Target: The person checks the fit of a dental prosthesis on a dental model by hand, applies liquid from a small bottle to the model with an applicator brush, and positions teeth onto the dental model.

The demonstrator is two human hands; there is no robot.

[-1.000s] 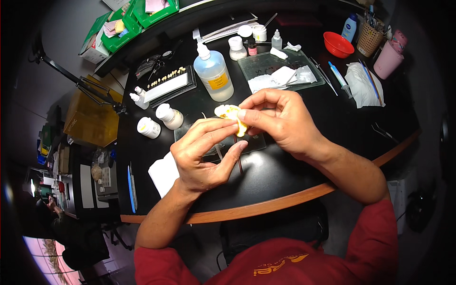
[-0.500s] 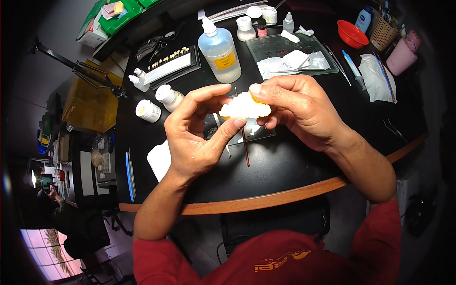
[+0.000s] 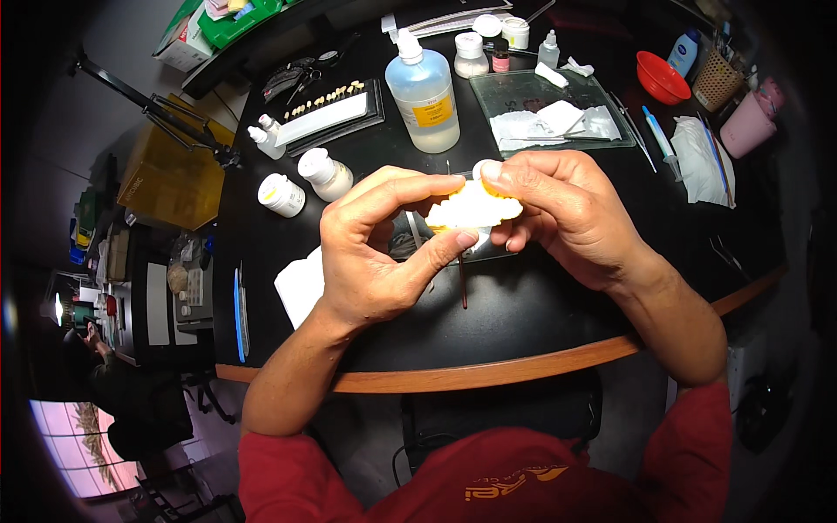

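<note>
My left hand (image 3: pixel 379 248) and my right hand (image 3: pixel 575 213) pinch an irregular white and yellow piece (image 3: pixel 473 209) between them, its surface overexposed and hard to make out. My left thumb presses at its lower edge and the left index at its top; my right thumb lies on its upper right part, other fingers curled behind it. Below the piece, a thin brown-handled tool (image 3: pixel 464 289) and a small glass slab (image 3: pixel 497 251) are partly hidden. Two white-lidded jars (image 3: pixel 327 174) (image 3: pixel 281 196) stand beyond my left hand.
Behind stand a large bottle (image 3: pixel 421 105), shade-tab holder (image 3: pixel 327 112), glass plate with papers (image 3: pixel 602 96) and red bowl (image 3: pixel 663 78). A syringe (image 3: pixel 663 144), white paper (image 3: pixel 296 292) and blue tools (image 3: pixel 238 314) lie around. A lamp arm (image 3: pixel 157 113) is left; another person (image 3: pixel 105 366) sits beyond.
The piece has turned from upright to a broad, flatter pose and shifted rightward with both hands. My left index, lifted half a second ago, now rests on its top edge.
</note>
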